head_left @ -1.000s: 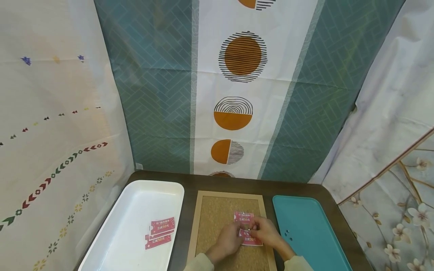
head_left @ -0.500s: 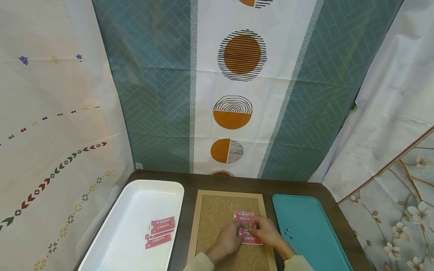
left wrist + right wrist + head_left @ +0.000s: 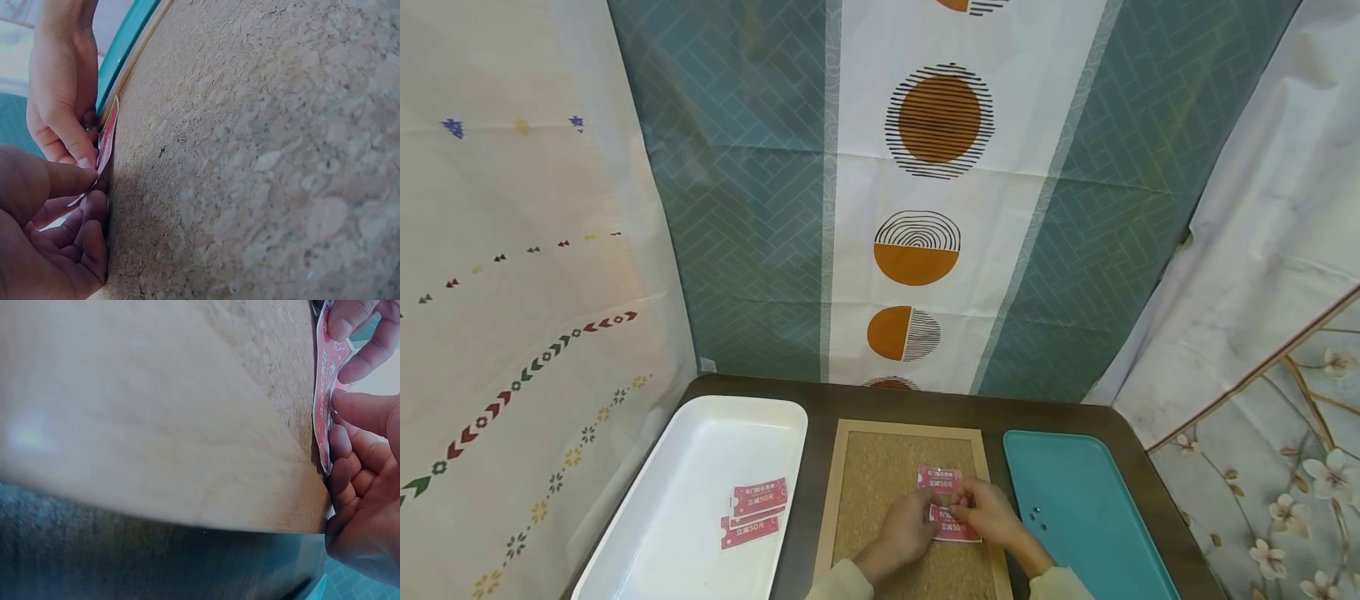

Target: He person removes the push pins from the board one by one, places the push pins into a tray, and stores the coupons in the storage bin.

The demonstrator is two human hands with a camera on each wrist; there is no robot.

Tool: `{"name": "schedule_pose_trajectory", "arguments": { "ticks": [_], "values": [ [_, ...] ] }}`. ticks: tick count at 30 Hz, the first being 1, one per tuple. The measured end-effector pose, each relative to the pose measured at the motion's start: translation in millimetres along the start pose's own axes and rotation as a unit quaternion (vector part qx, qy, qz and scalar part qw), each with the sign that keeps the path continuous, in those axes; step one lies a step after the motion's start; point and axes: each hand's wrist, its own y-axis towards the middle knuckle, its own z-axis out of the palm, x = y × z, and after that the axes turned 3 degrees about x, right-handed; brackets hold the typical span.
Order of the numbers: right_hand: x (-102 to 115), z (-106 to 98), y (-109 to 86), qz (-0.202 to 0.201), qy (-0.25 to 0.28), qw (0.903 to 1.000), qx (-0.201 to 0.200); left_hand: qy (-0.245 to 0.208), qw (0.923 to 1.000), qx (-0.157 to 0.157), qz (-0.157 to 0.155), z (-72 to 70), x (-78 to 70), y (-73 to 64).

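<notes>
On the cork board [image 3: 880,475] lies a red paper coupon [image 3: 955,527] with white print, its top edge lifted slightly. My left hand [image 3: 904,527] pinches it near its upper left corner. My right hand [image 3: 991,512] pinches the upper edge a little further right, thumb against the paper, as the right wrist view shows with the coupon [image 3: 324,394]. Whether a pin sits under these fingertips cannot be made out. Just above is a second red coupon [image 3: 934,477], flat on the board and partly behind my fingers.
At left, a white tray [image 3: 700,433] holds several red coupons [image 3: 758,500]. A teal tray [image 3: 1090,492] at right bears several small shiny pins [image 3: 1036,517]. All stand on a dark brown table [image 3: 902,400], with patterned cloths hanging behind and at the sides.
Both hands stay at the same coupon, with only slight finger movement at its top edge. The head view shifts a little; the trays and other coupons stay put.
</notes>
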Motion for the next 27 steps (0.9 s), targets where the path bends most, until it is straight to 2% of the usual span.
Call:
{"name": "schedule_pose_trajectory", "arguments": {
  "ticks": [6,12,17,20,27],
  "values": [
    [1.3,0.1,0.0,-0.021,0.005,0.9997,-0.008,0.001,1.0000,-0.007,0.004,-1.0,-0.2,-0.6],
    [1.3,-0.9,1.7,-0.009,0.010,0.9999,0.008,0.005,0.9999,-0.012,0.012,-1.2,0.0,-1.8],
    [1.9,-5.2,1.5,-0.017,0.028,0.9991,0.025,0.003,0.9999,-0.010,0.008,-1.7,0.7,-2.9],
    [2.0,-8.0,0.7,-0.021,0.037,0.9986,0.029,-0.001,0.9998,-0.012,0.016,-2.4,2.5,-3.2],
    [5.9,-16.9,-0.2,-0.038,0.049,0.9977,0.026,-0.004,0.9995,-0.009,0.030,-10.6,3.2,-3.6]
  ]
}}
